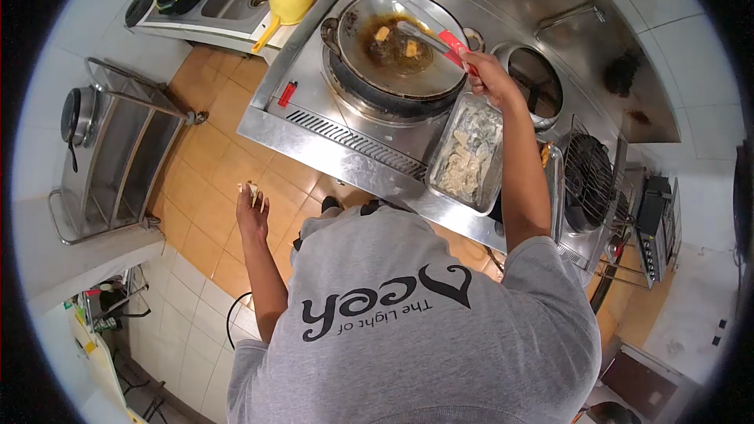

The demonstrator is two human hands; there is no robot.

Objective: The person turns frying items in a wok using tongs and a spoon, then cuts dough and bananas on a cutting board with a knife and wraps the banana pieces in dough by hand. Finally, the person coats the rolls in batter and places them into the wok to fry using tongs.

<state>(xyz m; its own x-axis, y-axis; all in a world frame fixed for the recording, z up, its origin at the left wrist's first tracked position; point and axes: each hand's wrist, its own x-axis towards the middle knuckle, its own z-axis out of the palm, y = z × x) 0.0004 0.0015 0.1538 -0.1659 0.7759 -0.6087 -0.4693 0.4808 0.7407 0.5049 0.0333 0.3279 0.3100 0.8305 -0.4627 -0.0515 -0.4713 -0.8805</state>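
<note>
Steel stovetop (pixel 308 82): right grip (pixel 491 77) clutching red-handled tongs (pixel 453 42), extending leftward over wok (pixel 363 72) near food pieces (pixel 412 49); left grip (pixel 253 216), hold unclear.

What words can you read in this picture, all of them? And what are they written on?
"The Light of": small dark letters on the grey shirt, upside down.
"Aceh": big dark letters on the same shirt, upside down too.
Any marks on the tongs' red handle or the red lighter are too small to read.
I can't read any other words.
</note>
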